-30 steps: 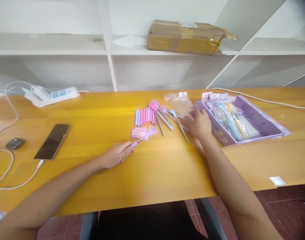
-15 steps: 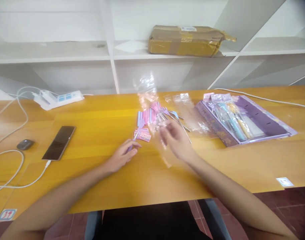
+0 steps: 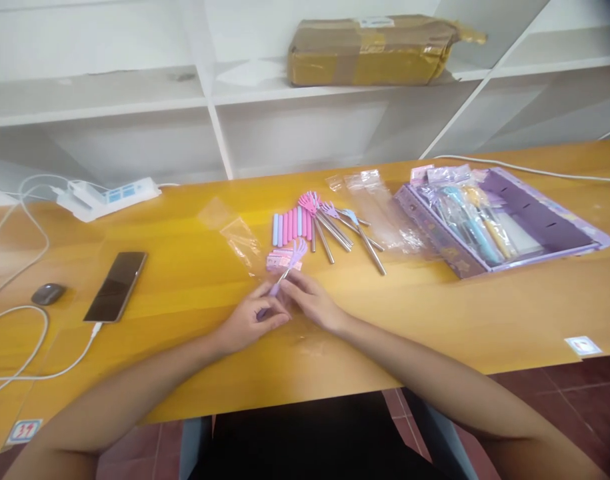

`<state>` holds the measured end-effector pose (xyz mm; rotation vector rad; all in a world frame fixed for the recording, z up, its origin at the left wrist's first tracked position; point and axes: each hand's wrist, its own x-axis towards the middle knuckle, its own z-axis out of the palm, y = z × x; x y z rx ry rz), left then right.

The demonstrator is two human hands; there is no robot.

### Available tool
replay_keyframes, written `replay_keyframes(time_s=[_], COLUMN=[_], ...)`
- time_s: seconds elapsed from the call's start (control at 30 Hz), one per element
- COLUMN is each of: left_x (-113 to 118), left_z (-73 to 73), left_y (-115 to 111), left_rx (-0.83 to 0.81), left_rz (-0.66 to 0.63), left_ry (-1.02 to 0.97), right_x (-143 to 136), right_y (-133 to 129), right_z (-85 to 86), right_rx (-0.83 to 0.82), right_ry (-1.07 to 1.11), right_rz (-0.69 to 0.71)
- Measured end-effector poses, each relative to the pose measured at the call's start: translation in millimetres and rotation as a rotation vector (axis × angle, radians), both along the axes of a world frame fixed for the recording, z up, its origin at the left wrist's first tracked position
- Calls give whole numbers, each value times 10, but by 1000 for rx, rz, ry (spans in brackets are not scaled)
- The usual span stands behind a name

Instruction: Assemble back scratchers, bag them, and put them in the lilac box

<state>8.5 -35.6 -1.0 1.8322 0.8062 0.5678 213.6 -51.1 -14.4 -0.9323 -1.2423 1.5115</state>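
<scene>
Purple scratcher (image 3: 275, 289) above the desk (image 3: 309, 373), left of an open purple box (image 3: 539, 208).
The left hand (image 3: 247, 321) grips its handle; the right hand (image 3: 315, 303) meets it, grip impossible to tell. Inside the box: bagged blue and yellow pieces (image 3: 472, 230). Clear bags (image 3: 372, 193) lie beside it.

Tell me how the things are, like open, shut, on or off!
Purple claw stick: held in the left hand.
Right hand: fingers beside the stick, grip unclear.
Purple box: open, packets inside.
Phone: screen dark, cable plugged in.
Power strip: on or off unclear.
Cardboard box: taped, one end ragged.
Coloured tubes: lined up.
</scene>
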Motion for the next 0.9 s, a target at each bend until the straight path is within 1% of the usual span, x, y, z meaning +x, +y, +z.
replay_keyframes(time_s=[0.03, 0.1, 0.13, 0.2, 0.23, 0.3, 0.37, 0.43, 0.47, 0.57, 0.63, 0.7, 0.8, 0.9], left_x=[1, 1, -3, -16, -25, -49, -79, -110, -123, -144, -139, -126, -106, -95], left_z=[-6, -18, -23, -28, -30, -38, -56, -87, -103, -139, -141, -126, -90, -60], left_y=[2, 12, 21, 53, 78, 147, 243, 350, 402, 511, 535, 530, 503, 488], left_rx=[12, 15, 7, -17, -38, -80, -109, -126, -139, -187, -218, -242, -259, -277], left_rz=[-11, -14, -5, 37, 80, 207, 364, 509, 566, 654, 671, 675, 663, 641], left_ry=[-11, -27, -42, -115, -173, -294, -396, -485, -529, -614, -645, -664, -686, -702], right_x=[-1, 17, 38, 105, 150, 257, 369, 458, 486, 496, 463, 430, 420, 439], right_y=[12, 32, 43, 71, 89, 128, 161, 173, 170, 131, 95, 68, 56, 65], right_z=[8, 31, 44, 68, 80, 105, 130, 150, 158, 164, 155, 142, 131, 133], right_rx=[32, 69, 70, 70, 80, 114, 150, 205, 256, 479, 591, 637, 634, 604], right_ry=[-35, -71, -63, 8, 57, 126, 81, -81, -196, -548, -707, -810, -911, -943], right_rz=[7, -35, -82, -224, -303, -428, -477, -459, -423, -262, -187, -167, -167, -135])
